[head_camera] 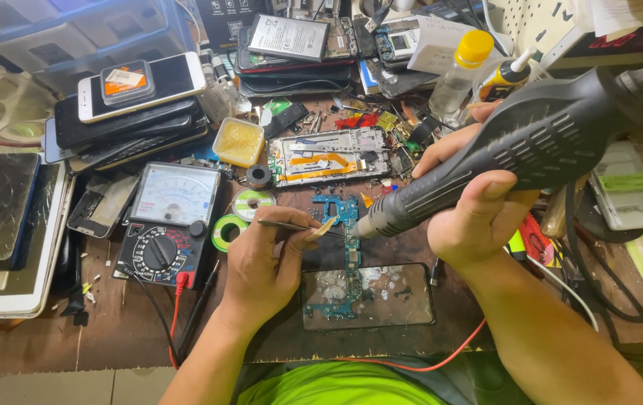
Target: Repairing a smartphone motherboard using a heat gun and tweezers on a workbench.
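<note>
Circuit board (345, 217), blue and narrow with a studded, component-covered face, is lying near the centre of the bench, its lower end resting on a dark glass panel (404, 296) smeared with pale residue. Your left hand (261, 270) is coming in from seven o'clock, wrist low, knuckles up, thumb and forefinger pinching slim metal tweezers (295, 225) whose tips are reaching toward the board at three o'clock of the hand. Your right hand (479, 210) is coming in from four o'clock, fingers curled tight round the ribbed grey barrel of a hot-air tool (516, 150), thumb lying across its top. Its metal nozzle is pointing toward eight o'clock, hanging just over the board beside the tweezer tips. At nine o'clock from the board an analogue multimeter (167, 225) with a pale dial face and round black knob is sitting, red and black leads trailing. At twelve o'clock a stripped phone frame (329, 157) with orange flex strips is lying flat. Stacked phones (134, 112) are piling up at ten o'clock.
</note>
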